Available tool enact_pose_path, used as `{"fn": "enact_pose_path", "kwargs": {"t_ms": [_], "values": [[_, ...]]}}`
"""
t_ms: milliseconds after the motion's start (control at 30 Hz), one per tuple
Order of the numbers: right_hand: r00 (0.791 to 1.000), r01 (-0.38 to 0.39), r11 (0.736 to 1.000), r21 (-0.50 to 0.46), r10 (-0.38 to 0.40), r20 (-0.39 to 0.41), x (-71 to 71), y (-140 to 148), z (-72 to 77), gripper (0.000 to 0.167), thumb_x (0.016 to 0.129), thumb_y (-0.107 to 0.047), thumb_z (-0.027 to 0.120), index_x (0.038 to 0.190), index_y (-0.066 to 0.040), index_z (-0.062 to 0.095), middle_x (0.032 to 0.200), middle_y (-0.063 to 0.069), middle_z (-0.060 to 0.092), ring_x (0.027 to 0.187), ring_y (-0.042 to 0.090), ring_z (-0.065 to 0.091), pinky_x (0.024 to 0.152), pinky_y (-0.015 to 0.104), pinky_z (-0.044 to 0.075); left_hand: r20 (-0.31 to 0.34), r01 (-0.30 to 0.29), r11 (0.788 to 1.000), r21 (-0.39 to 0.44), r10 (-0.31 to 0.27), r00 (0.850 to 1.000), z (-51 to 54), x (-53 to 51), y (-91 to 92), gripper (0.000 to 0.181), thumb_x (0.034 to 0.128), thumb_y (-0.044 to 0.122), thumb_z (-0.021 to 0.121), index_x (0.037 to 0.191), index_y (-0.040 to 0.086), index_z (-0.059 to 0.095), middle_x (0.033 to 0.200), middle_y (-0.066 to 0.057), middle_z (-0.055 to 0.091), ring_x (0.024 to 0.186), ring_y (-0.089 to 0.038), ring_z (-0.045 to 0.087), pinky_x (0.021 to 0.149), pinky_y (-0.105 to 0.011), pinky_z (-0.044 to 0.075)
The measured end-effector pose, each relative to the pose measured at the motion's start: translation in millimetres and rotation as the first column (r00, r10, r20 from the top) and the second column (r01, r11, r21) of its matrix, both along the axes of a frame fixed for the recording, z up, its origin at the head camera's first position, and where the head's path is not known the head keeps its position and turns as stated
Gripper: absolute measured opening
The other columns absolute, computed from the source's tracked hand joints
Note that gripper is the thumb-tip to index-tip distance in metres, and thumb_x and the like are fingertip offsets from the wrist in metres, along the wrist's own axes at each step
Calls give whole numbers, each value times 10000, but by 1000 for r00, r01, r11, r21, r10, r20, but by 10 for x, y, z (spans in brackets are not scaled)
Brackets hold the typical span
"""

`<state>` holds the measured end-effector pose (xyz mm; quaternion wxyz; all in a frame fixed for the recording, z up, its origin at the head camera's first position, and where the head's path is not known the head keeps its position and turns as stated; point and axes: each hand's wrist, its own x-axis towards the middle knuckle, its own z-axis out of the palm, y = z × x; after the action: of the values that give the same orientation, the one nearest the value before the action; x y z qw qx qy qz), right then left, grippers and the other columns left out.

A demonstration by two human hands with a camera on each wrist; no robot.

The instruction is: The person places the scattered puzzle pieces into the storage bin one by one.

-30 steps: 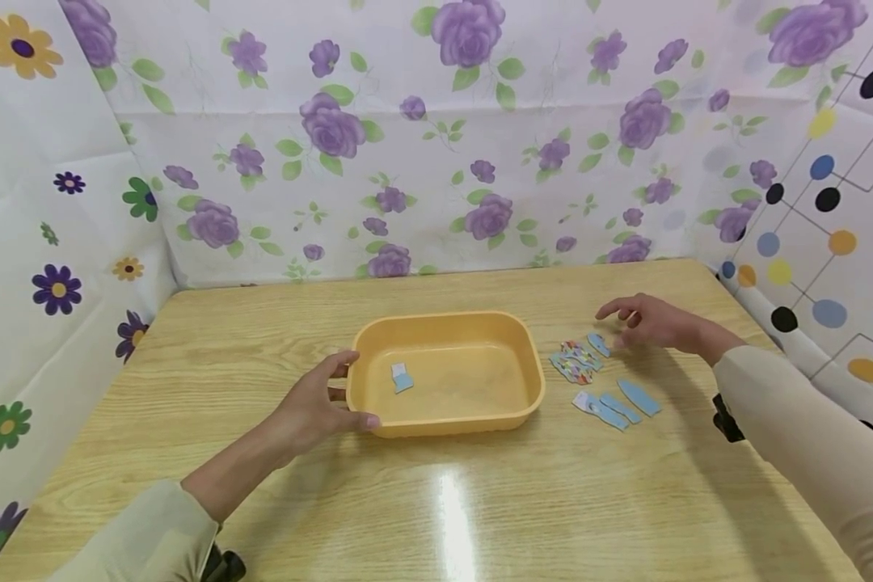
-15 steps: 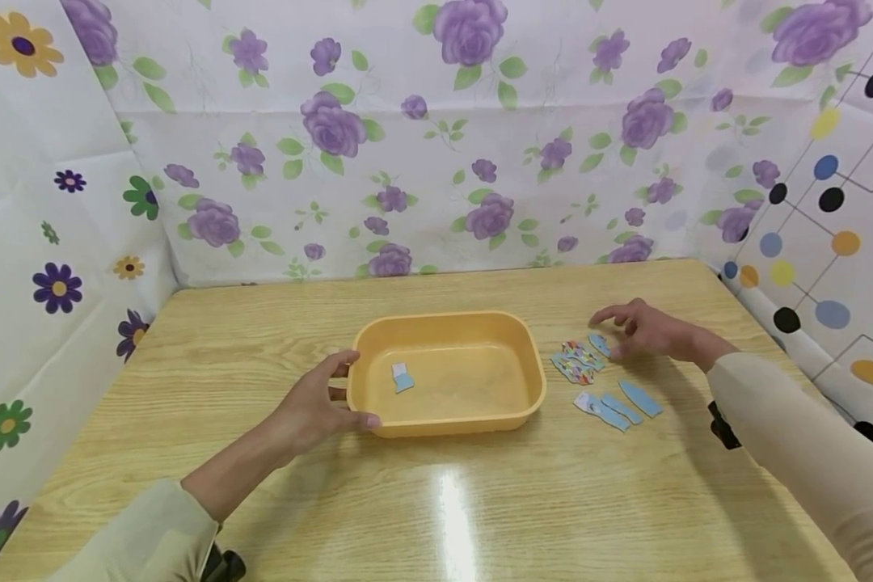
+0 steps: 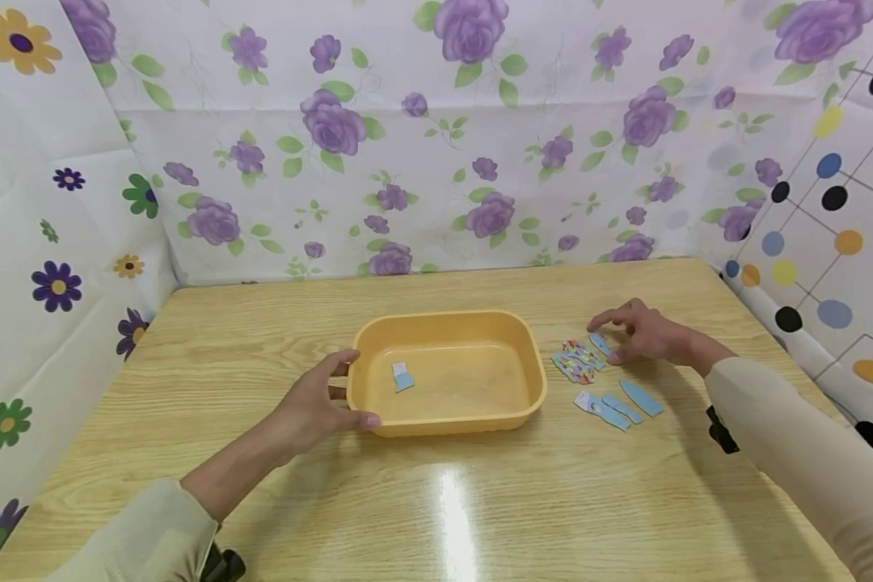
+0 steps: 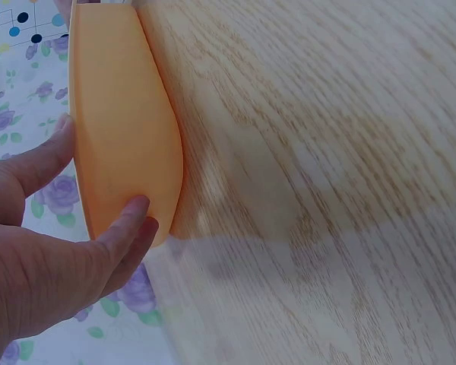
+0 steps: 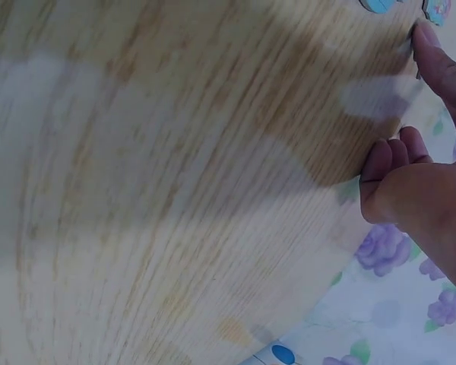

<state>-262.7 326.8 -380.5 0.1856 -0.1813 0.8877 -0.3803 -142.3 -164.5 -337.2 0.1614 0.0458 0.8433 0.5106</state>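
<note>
In the head view my left hand grips the left end of a yellow plastic tub, its thumb at the near rim. The left wrist view shows fingers spread against the tub's orange-looking wall. Inside lie a white-and-blue puzzle piece. Right of the tub, my right hand has its thumb and index finger at the two ends of a small blue puzzle piece, pinching it on the table. Its other fingers are curled. Beside it lie multicoloured puzzle pieces.
Nearer the front lie a plain blue pointed piece, a narrow blue piece and a blue-and-white piece. The wood-grain table ends at a flowered cloth behind and patterned cloths at both sides.
My right hand has moved slightly left and down to the small blue puzzle piece, its thumb and index finger closing in on it. The left hand and tub have stayed in place.
</note>
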Motion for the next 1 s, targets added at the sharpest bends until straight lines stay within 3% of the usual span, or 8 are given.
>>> {"fn": "enact_pose_path", "kwargs": {"t_ms": [167,367,533,667,833,1000], "values": [[999,38,999,-6,-38,-2,13,1,-8,454,851,-36,721,1286,-36,589,1294,233,231,1124,388,252,857,460,343,-2,-1,1000,4,1,1000,13,-3,5,1013,729,150,853,1513,53,219,1434,-217,324,1229,-412,470,832,-364,567],[995,88,996,22,-87,-50,18,-6,-47,434,842,-43,731,1258,-32,607,1224,234,271,1041,387,260,839,446,331,1,-1,1000,6,1,1000,18,-1,4,1016,730,152,852,1515,55,214,1437,-213,322,1227,-409,470,831,-366,567],[987,100,993,57,-91,-133,33,-38,-63,436,797,-24,764,1217,-37,647,1153,220,336,972,349,288,784,416,326,-3,-2,1000,-7,2,1000,13,1,4,1016,728,163,853,1513,54,218,1433,-212,330,1231,-411,468,839,-369,564],[985,95,993,64,-84,-152,67,-65,-47,424,799,1,756,1209,-30,654,1116,214,355,972,341,320,782,397,344,-7,-2,1000,-8,2,1000,9,3,6,1011,727,160,854,1510,47,224,1426,-213,340,1225,-408,474,838,-367,564],[989,67,997,45,-60,-137,86,-68,-10,419,825,33,723,1230,-27,631,1148,221,322,1081,394,345,899,498,405,-4,-3,1000,-5,3,1000,9,8,11,1009,727,151,854,1510,49,225,1422,-214,344,1219,-407,478,832,-366,566],[992,45,999,0,-45,-120,82,-45,41,438,819,57,713,1242,1,614,1375,268,257,1211,530,340,953,630,407,0,-7,1000,-11,7,1000,12,10,13,1006,728,150,853,1510,57,228,1428,-208,341,1221,-405,474,832,-367,565]]}}
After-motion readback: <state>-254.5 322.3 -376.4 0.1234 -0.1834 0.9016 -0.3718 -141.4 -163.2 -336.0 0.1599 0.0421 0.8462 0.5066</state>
